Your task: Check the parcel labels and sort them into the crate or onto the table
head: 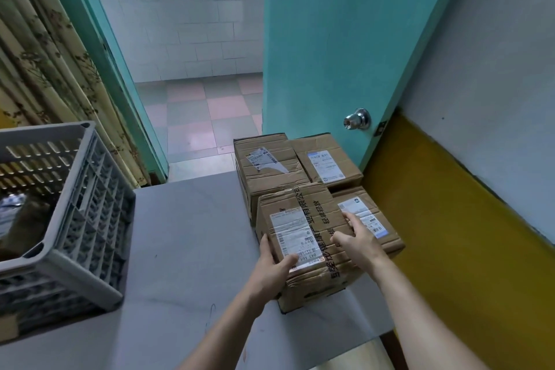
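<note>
A grey table [186, 249] fills the lower middle of the view. At its left edge stands a grey slatted crate [75, 219], tilted in the wide-angle view, with something dark and something pale lying inside that cannot be made out. At the table's right end four cardboard parcels are packed close together beside a teal door [345, 39].

The nearest parcel [303, 237] is the one being held. It is brown and creased, with black printed characters running across its top and a white shipping label [292, 237] under clear tape. The left hand [274, 264] grips its near left corner, thumb lying on the label's lower edge and fingers curled down the left side. The right hand [357, 239] rests on its right side, thumb on top and fingers bent over the edge that meets the neighbouring parcel [381, 234], whose own white label shows just past the fingertips.

Behind these sit a taller parcel [267, 168] with a crumpled label and a flatter parcel [327, 162] with a neat one.
</note>
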Motion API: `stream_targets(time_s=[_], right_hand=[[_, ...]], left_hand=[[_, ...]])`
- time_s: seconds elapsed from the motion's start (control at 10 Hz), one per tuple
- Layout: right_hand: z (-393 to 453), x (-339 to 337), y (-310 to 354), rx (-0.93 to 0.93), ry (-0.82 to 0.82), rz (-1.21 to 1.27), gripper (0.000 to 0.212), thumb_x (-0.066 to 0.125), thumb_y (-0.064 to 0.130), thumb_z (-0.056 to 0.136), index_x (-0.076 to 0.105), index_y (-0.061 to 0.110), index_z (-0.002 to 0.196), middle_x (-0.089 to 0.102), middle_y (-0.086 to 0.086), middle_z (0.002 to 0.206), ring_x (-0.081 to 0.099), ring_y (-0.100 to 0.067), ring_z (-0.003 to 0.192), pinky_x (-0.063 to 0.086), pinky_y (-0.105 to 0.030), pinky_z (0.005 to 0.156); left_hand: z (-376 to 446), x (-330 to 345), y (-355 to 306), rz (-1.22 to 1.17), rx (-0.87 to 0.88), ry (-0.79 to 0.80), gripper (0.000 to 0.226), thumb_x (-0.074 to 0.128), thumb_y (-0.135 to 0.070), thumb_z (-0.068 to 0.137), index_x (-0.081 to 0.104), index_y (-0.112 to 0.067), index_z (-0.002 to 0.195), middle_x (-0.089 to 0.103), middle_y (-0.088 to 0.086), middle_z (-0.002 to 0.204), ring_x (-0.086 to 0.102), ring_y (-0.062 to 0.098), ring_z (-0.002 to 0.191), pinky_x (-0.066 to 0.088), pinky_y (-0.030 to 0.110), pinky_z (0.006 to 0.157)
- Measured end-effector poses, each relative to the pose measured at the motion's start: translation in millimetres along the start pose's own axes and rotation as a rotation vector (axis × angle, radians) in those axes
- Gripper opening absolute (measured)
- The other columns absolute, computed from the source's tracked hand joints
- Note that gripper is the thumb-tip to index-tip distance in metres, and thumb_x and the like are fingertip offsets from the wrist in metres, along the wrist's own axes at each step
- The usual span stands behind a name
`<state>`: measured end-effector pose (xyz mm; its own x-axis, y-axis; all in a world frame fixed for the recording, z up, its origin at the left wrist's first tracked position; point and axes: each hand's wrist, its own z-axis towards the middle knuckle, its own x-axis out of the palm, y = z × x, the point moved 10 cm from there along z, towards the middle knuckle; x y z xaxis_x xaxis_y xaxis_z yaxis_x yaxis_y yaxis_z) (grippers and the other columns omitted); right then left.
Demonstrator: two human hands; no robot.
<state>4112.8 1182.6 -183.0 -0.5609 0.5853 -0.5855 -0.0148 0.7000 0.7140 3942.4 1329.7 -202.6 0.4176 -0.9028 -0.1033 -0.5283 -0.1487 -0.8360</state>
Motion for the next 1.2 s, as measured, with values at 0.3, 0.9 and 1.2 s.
stream_targets(time_s=[0.3, 0.9, 1.2], right_hand=[[22, 11, 2, 0.008, 0.018, -0.062, 0.074, 0.065, 0.029, 0.091, 0.034, 0.028, 0.158, 0.04, -0.005, 0.162, 0.041, -0.027, 0.145, 0.039, -0.043, 0.113], [38, -2, 10, -0.011, -0.082, -0.098, 0.068, 0.062, 0.036, 0.097, 0.036, 0.021, 0.158, 0.045, -0.01, 0.157, 0.047, -0.031, 0.14, 0.044, -0.046, 0.11], [-3, -13, 99, -0.293, -0.21, -0.018, 0.059, 0.06, 0.04, 0.1, 0.045, 0.018, 0.152, 0.055, -0.01, 0.149, 0.053, -0.028, 0.133, 0.048, -0.043, 0.103]], left_hand=[[24, -5, 5, 0.017, -0.001, -0.016, 0.064, 0.059, -0.031, 0.104, 0.02, -0.036, 0.154, 0.058, -0.005, 0.133, 0.062, 0.017, 0.11, 0.053, 0.03, 0.085], [42, -33, 0, 0.148, 0.072, -0.138, 0.071, 0.052, -0.047, 0.105, 0.022, -0.021, 0.164, 0.046, 0.007, 0.16, 0.05, 0.029, 0.142, 0.042, 0.046, 0.117], [-2, -112, -22, 0.123, 0.29, -0.415, 0.047, 0.057, -0.038, 0.105, 0.051, -0.017, 0.146, 0.061, 0.005, 0.143, 0.058, 0.01, 0.114, 0.046, 0.024, 0.087]])
